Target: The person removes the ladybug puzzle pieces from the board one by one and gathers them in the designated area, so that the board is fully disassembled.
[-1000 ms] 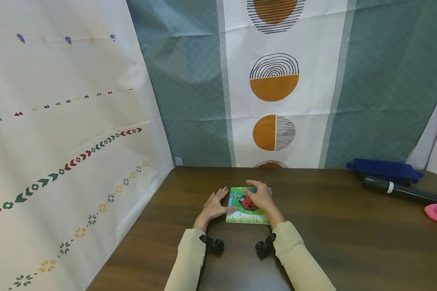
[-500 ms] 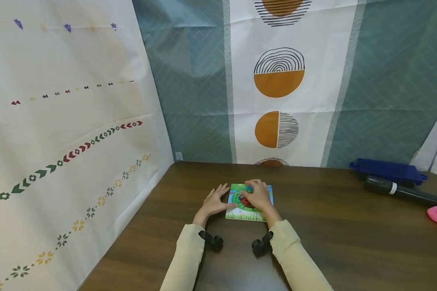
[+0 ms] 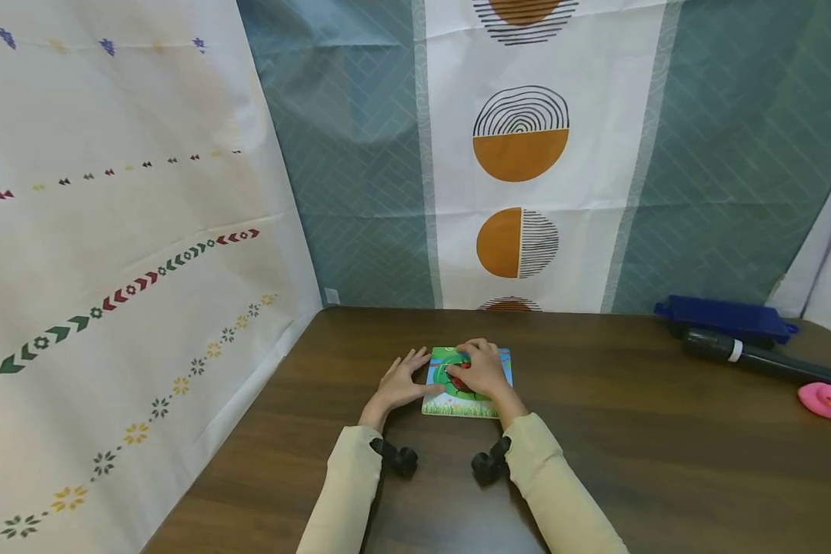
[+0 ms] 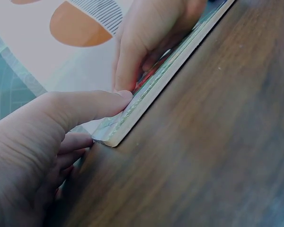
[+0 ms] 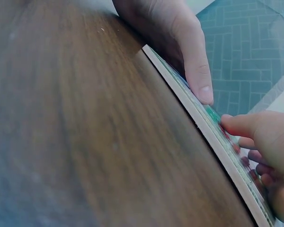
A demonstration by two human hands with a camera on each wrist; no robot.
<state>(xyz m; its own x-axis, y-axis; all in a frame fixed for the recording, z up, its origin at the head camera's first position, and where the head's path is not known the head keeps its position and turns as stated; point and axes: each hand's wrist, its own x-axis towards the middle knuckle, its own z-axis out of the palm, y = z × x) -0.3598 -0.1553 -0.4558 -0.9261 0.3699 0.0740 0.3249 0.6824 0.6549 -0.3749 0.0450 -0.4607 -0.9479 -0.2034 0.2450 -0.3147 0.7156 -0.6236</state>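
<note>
Right hand point(image 3: 483, 370) has slid further over the puzzle point(image 3: 467, 382) since a second ago, now hiding most of the ladybug; its fingers have curled down onto the picture. Left hand point(image 3: 400, 382) has barely shifted, sitting at the board's 9 o'clock edge. Puzzle lies flat on the table point(image 3: 637, 431), centre, well apart from the other items. Left hand: fingers loosely spread and fairly straight on the wood beside the board, thumb point(image 4: 92, 105) laid across the near left corner of the puzzle point(image 4: 146, 97), pressing on top; other fingers tuck under beside the board edge, no real grip round it. Right hand in the left wrist view point(image 4: 149, 35) presses fingertips down on the board face. Right wrist view: thumb of the right hand point(image 5: 182, 45) rests on the puzzle point(image 5: 217, 137) edge, left hand point(image 5: 265, 146) fingertips touch the board from the 3 o'clock side. Whether the right fingers pinch a piece or just press, cannot tell; they bend over the ladybug area. Cream sleeves point(image 3: 349, 492) on both arms, black wrist mounts point(image 3: 396, 459) just above the wood. At 2 o'clock, far right of the table: blue box point(image 3: 725, 317) by the curtain point(image 3: 519, 154), black tube point(image 3: 755, 358) just in front of it, pink duck point(image 3: 824, 400) near the tube's end. Patterned cloth point(image 3: 111, 254) hangs at 9 o'clock.
</note>
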